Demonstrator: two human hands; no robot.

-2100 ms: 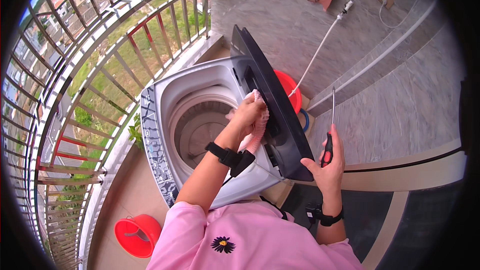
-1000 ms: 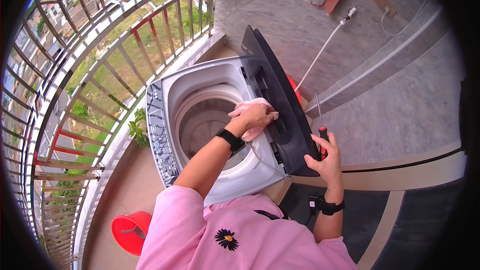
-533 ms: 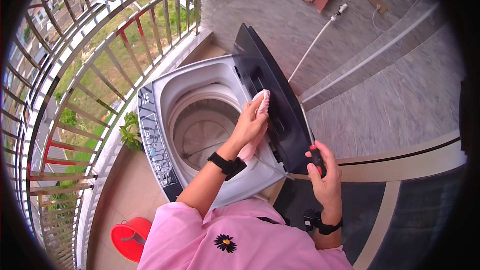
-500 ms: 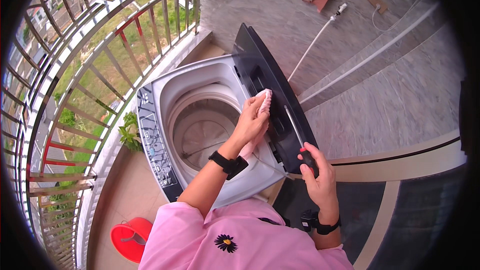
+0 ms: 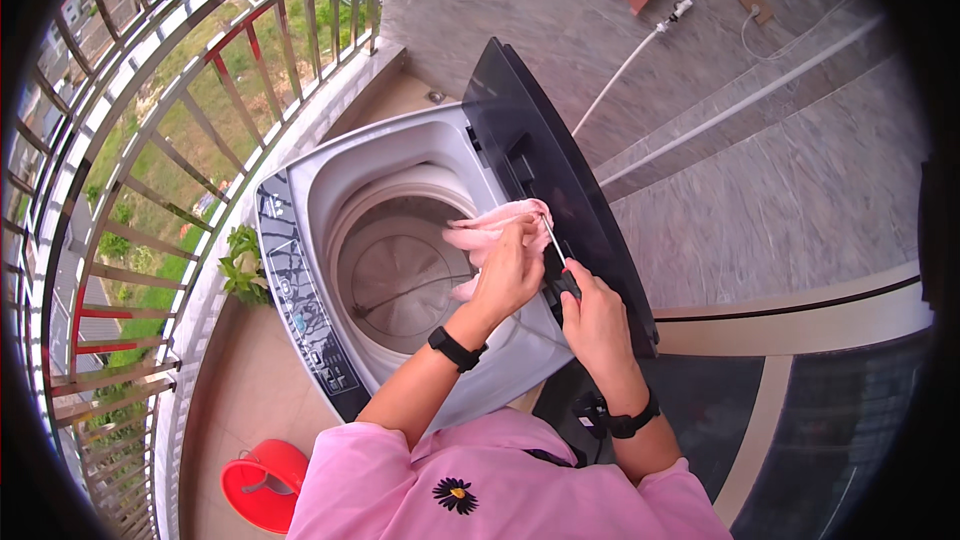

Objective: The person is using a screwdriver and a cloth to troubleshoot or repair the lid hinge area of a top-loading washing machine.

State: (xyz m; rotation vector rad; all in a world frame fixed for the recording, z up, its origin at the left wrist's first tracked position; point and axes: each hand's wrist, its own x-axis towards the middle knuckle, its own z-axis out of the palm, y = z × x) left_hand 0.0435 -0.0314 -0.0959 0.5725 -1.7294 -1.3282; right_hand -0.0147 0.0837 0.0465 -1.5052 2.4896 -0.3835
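Note:
My left hand [image 5: 508, 272] is closed on a pink cloth [image 5: 497, 225], which hangs in folds over the rim of the washing machine's tub. In my right hand [image 5: 597, 318] is a screwdriver [image 5: 554, 242] with a red and black handle and a thin metal shaft. Its tip meets the cloth beside my left fingers; the cloth partly hides that end. Both hands are above the top-loading washing machine [image 5: 322, 168], next to its raised dark lid [image 5: 585, 205]. Inside the open machine the metal drum [image 5: 400, 270] shows, with a thin cord crossing it.
A curved metal railing [image 5: 190, 175] runs along the left, with a leafy plant [image 5: 243, 265] beside it. On the floor at lower left stands a red bucket [image 5: 262, 485]. A white hose [image 5: 628, 65] lies against the grey marbled wall [image 5: 760, 180] behind the lid.
My right hand has moved left, bringing the screwdriver to the cloth. The cloth, bunched upright before, now spreads left over the tub's rim; my left hand has shifted slightly lower.

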